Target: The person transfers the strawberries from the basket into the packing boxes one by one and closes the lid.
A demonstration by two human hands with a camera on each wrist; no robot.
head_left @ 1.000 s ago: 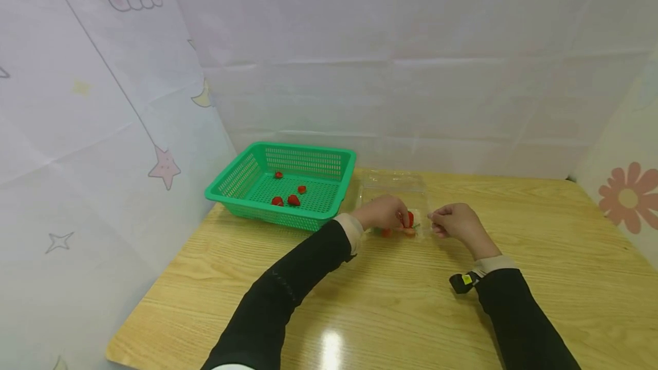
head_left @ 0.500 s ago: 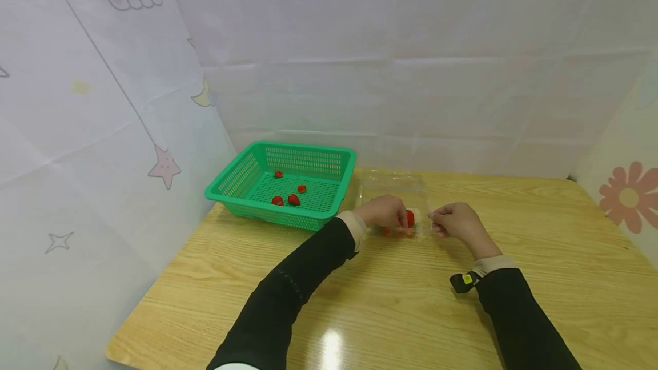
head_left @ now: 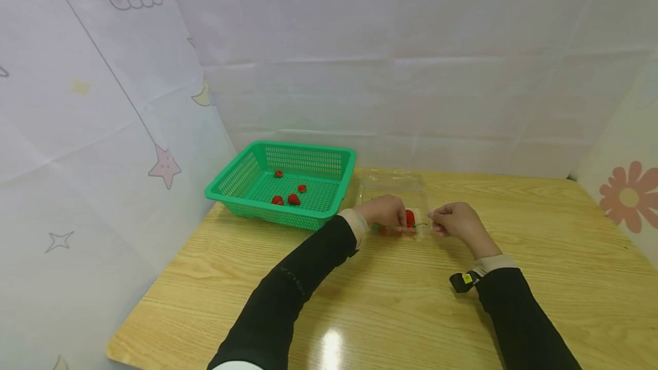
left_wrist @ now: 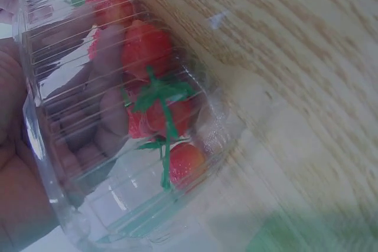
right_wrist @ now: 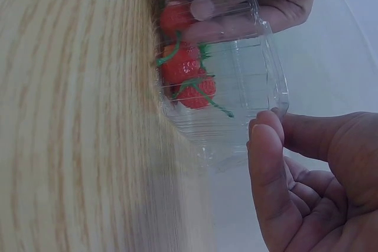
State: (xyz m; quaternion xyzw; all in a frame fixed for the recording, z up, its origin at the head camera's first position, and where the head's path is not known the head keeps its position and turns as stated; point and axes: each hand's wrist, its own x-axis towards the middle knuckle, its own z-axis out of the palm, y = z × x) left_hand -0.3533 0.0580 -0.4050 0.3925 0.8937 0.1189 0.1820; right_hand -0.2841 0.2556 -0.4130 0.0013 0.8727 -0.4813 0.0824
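Observation:
A clear plastic hinged box [head_left: 393, 180] stands on the table with its lid raised at the back. My left hand [head_left: 384, 210] reaches inside, fingers bent around a strawberry [right_wrist: 175, 18] near the front wall. Several strawberries with green stems lie in a row along that wall, among them an end strawberry [left_wrist: 188, 165] and a stemmed strawberry [right_wrist: 198, 91]. At the right side of the box, my right hand [head_left: 454, 222] pinches the rim between thumb and index finger, its other fingers curled into the palm. The ridged plastic blurs the left fingertips in both wrist views.
Left of the box stands a green slotted basket [head_left: 280, 217] holding several strawberries [head_left: 293, 200]. Its right edge is close to the box and to my left wrist. The wooden table [head_left: 401, 301] meets a pale cloth backdrop [head_left: 411, 101] behind.
My left fingers have shifted slightly inside the box, and the strawberries at its front right have moved, with a green stem now showing. The right hand stays at the rim.

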